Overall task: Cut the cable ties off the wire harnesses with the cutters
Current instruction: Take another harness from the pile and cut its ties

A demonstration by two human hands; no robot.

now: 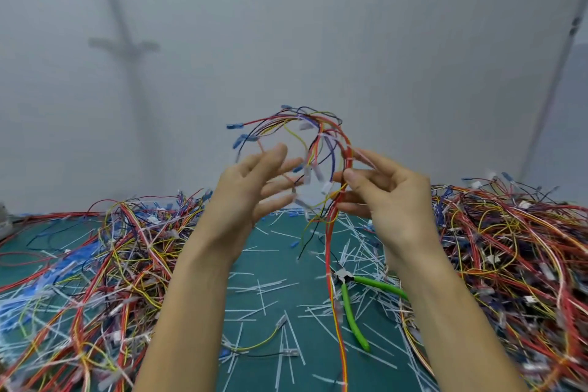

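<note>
Harness piles, left pile [95, 264] and right pile [515, 248], hem the mat [286, 267], leaving a middle strip (littered with ties [267, 286]). Above it the right hand [391, 197] pinches a raised harness [321, 137]; left hand [245, 191] spread beside. Cutters [350, 312] lie under the right forearm.

The right hand [391, 197] is pinching a wire harness [321, 134] between thumb and fingers, holding it up above the green mat [270, 264], with its red strands trailing down to the surface. The left hand [251, 191] is hovering just beside it, fingers straight and blurred. The green-handled cutters [350, 305] are lying on the mat under the right forearm. White cut ties [270, 285] are lying scattered across the mat, and tangled heaps of harnesses are sitting at the left [95, 264] and right [509, 248].
</note>
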